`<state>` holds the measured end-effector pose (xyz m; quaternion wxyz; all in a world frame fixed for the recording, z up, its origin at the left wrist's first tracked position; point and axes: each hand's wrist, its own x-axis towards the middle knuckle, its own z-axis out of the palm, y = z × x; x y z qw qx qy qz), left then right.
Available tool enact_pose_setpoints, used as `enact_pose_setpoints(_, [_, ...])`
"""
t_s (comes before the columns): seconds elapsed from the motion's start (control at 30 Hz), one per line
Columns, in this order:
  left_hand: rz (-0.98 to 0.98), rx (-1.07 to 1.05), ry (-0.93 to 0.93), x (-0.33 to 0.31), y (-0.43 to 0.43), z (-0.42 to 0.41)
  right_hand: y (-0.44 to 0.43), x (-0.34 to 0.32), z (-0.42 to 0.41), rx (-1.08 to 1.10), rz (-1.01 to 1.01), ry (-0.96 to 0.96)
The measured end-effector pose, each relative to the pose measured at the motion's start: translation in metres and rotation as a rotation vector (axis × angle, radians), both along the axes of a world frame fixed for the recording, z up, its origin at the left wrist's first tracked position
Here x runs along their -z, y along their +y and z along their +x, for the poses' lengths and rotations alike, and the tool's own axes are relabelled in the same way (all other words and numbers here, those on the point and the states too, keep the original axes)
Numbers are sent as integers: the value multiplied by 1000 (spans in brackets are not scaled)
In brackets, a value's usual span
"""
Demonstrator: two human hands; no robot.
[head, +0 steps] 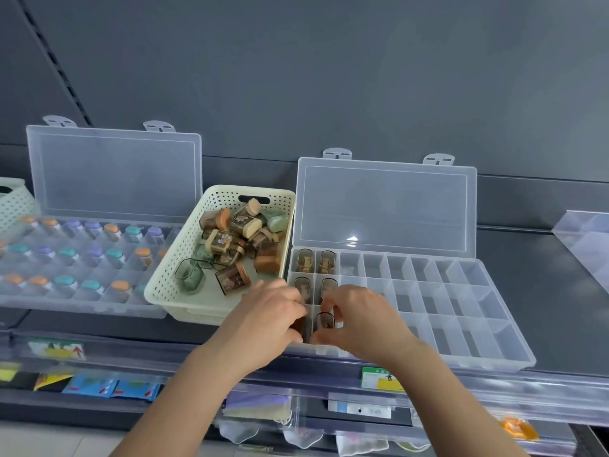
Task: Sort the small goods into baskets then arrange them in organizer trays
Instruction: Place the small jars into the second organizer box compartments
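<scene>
One brown container [325, 323] is pinched upright by right hand [359, 319] in organizer tray [461, 291] near-left cells, another gripped by left hand [273, 311]; basket [171, 278] stock is found at 11 o'clock, nearer left hand.

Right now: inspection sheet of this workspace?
Surface: dark grey shelf.
Job's things: cream basket of loose bottles; right tray, lid up, four bottles seated at left, most cells empty; left tray stocked with coloured-cap bottles.
Clutter: white basket far left; clear panel far right.
Hands: left hand grips brown bottle; right hand pinches dark-rimmed bottle, both at front cells.
Cables: nothing seen.
Surroundings: grey back panel; packets on shelf below.
</scene>
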<state>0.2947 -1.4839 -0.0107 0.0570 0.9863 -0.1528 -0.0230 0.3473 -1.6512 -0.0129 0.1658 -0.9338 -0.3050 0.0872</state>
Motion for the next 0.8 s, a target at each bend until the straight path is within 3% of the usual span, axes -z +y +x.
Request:
enact_pose_setpoints(0.17, [7, -1, -3, -1, -1, 0, 1, -1, 2, -6, -42, -38])
enact_pose_setpoints(0.4, [-254, -174, -41, -36, 31, -1, 15, -18, 12, -85, 136, -57])
enact_pose_setpoints(0.53, [-106, -390, -47, -41, 77, 15, 49, -27, 18, -194, 255, -138])
enact_pose_setpoints(0.67, [-7, -484, 123, -20, 96, 28, 87, -26, 24, -334, 54, -232])
enact_pose_setpoints(0.8, [-70, -495, 218, -3, 100, 32, 118, -24, 22, -395, -270, -230])
